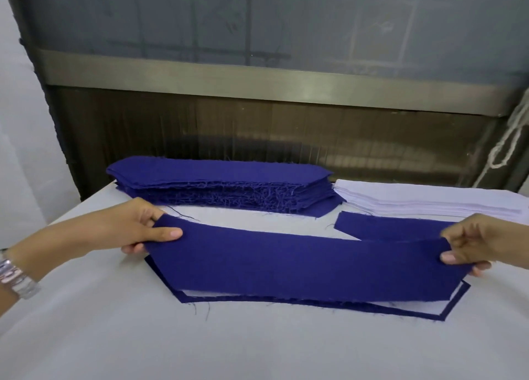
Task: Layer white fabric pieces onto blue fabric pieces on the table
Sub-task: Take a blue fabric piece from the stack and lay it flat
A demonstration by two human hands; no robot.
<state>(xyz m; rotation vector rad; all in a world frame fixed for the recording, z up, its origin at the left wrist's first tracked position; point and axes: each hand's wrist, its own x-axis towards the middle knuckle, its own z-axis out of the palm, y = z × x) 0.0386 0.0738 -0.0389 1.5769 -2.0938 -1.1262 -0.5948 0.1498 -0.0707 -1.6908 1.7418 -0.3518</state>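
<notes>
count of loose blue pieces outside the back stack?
3. Held piece between left hand and right hand; bottom piece flat beneath, under white piece; rear piece behind. Others may be hidden.

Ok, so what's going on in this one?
A person holds a long blue fabric piece stretched between both hands, the left hand pinching one end and the right hand the other. It hangs just over a finished pair on the table: a blue base piece with a white piece laid on it. Behind sit a blue stack and a white stack.
</notes>
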